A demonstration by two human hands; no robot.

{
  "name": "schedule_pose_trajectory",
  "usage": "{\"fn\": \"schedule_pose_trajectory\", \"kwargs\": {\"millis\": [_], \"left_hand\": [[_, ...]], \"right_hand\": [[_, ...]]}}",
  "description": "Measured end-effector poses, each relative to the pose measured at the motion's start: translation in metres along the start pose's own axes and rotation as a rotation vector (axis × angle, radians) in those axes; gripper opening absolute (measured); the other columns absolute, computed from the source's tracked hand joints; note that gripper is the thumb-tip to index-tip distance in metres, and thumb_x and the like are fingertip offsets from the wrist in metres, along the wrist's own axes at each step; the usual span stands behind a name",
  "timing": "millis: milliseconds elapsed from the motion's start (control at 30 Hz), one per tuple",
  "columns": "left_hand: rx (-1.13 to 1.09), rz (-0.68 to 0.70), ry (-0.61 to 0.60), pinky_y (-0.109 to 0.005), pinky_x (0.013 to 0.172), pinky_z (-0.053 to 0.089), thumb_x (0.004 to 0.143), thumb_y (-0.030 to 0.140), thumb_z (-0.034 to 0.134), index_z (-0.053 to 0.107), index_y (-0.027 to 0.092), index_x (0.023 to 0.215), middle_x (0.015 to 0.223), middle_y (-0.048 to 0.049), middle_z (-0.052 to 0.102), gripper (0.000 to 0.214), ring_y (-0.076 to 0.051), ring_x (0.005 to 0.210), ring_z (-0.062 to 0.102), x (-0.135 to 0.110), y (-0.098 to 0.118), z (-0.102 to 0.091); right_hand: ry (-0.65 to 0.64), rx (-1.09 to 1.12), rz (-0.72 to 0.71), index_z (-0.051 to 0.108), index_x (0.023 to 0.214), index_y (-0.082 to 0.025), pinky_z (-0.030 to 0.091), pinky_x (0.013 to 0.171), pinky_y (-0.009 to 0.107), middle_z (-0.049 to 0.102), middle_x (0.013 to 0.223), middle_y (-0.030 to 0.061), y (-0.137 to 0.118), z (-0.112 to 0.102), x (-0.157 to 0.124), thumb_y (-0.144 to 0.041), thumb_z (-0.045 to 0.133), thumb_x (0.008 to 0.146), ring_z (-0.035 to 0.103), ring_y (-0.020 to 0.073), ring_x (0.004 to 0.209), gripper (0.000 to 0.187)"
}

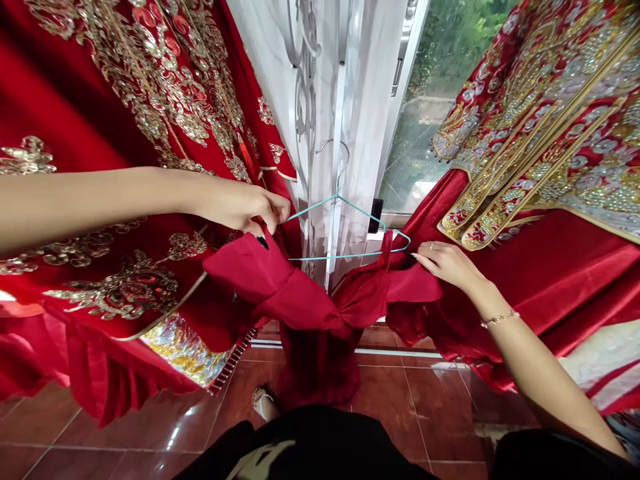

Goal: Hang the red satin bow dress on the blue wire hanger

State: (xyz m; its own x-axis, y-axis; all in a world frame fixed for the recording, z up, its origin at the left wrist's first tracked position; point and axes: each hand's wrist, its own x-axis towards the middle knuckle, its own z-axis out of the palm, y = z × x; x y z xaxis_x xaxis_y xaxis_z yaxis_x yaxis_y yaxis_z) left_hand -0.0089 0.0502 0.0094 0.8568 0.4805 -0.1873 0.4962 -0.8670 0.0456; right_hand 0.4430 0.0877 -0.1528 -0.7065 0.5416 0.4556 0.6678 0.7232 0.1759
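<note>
A dark red dress (300,300) hangs in front of me on a thin light-blue wire hanger (336,256). At its left shoulder my left hand (255,210) is closed, pinching the dress fabric beside the hanger's left end, which the fingers hide. One strap loops over the hanger's right arm. On the other side, my right hand (443,263) pinches the edge of the dress's right shoulder piece, just past the hanger's right tip. The metal hook (345,157) points up, and the skirt falls toward the floor.
Red gowns with gold beadwork stand at left (115,287) and right (530,160). Behind the hanger are a white curtain (367,100), white metal scrollwork (301,107) and a window (440,80). A black phone-like object (375,215) rests by the sill. Red tiles (390,407) cover the floor.
</note>
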Motion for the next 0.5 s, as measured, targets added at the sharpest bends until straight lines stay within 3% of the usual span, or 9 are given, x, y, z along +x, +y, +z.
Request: {"fn": "schedule_pose_trajectory", "kwargs": {"millis": [267, 367, 467, 500], "left_hand": [[0.164, -0.098, -0.276, -0.022, 0.06, 0.034, 0.086, 0.009, 0.055, 0.064, 0.016, 0.061, 0.06, 0.0025, 0.059, 0.027, -0.011, 0.054, 0.042, 0.033, 0.008, -0.017], [0.236, -0.11, -0.285, -0.023, 0.056, 0.031, 0.081, 0.005, 0.053, 0.065, 0.017, 0.06, 0.051, 0.0038, 0.054, 0.027, -0.012, 0.051, 0.041, 0.043, 0.011, -0.02], [0.255, -0.074, -0.293, -0.024, 0.053, 0.034, 0.075, 0.003, 0.057, 0.068, 0.02, 0.063, 0.052, 0.0033, 0.059, 0.023, -0.013, 0.048, 0.046, 0.048, 0.004, -0.014], [0.274, -0.077, -0.202, -0.023, 0.054, 0.037, 0.073, 0.004, 0.06, 0.068, 0.021, 0.062, 0.053, 0.0036, 0.061, 0.022, -0.013, 0.048, 0.049, 0.047, 0.001, -0.01]], "right_hand": [[0.033, -0.022, -0.021, 0.061, 0.073, -0.022, 0.047, 0.068, 0.034, 0.069, 0.072, 0.0087, -0.007, -0.003, 0.001, -0.042, 0.026, 0.106, 0.063, 0.0211, 0.068, 0.052], [0.026, -0.018, -0.012, 0.061, 0.072, -0.022, 0.047, 0.07, 0.033, 0.069, 0.073, 0.0085, -0.01, -0.006, 0.002, -0.043, 0.027, 0.106, 0.063, 0.0207, 0.07, 0.052], [0.018, -0.013, -0.015, 0.061, 0.071, -0.022, 0.046, 0.07, 0.034, 0.068, 0.073, 0.009, -0.012, -0.009, 0.004, -0.042, 0.028, 0.106, 0.063, 0.0212, 0.07, 0.051], [0.022, -0.011, -0.015, 0.061, 0.071, -0.022, 0.047, 0.07, 0.035, 0.068, 0.073, 0.0093, -0.013, -0.01, 0.004, -0.042, 0.028, 0.105, 0.063, 0.0215, 0.07, 0.051]]}}
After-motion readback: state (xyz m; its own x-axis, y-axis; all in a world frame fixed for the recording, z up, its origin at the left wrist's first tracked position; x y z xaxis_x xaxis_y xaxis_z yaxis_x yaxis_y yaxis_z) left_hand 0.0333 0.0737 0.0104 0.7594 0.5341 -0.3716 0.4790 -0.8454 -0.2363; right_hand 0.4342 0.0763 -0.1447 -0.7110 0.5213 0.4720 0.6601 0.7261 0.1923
